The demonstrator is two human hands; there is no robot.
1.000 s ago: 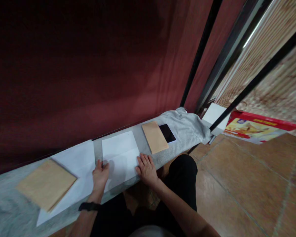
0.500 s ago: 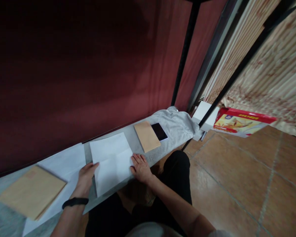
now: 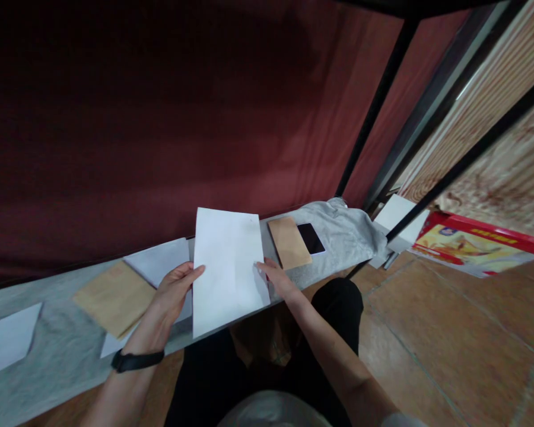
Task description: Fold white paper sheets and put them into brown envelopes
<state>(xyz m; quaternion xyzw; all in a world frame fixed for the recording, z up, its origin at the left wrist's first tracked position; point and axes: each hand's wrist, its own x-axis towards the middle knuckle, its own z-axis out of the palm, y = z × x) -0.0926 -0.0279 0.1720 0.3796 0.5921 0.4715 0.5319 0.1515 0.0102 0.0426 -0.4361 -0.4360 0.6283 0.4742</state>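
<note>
My left hand [image 3: 175, 290] grips the left edge of a white sheet of paper [image 3: 229, 267], thumb on top and fingers behind. At the opposite edge my right hand [image 3: 273, 276] pinches the same sheet. The paper is raised a little over the grey cloth, tilted toward me, with a faint crease across its middle. Left of it, a brown envelope [image 3: 115, 296] lies on other white paper [image 3: 160, 259]. To the right a smaller brown envelope [image 3: 289, 242] lies against a dark-screened phone [image 3: 311, 238].
A grey cloth [image 3: 66, 332] covers the long narrow surface, bunched at its right end. Another white sheet [image 3: 9, 341] lies far left. Black poles [image 3: 378, 107] rise at the right. A red and yellow box [image 3: 476, 243] and a white box [image 3: 400, 219] stand beyond the end.
The white sheet has come up off the cloth between both hands. My right hand has closed from resting on its edge to pinching it. The view has shifted left.
</note>
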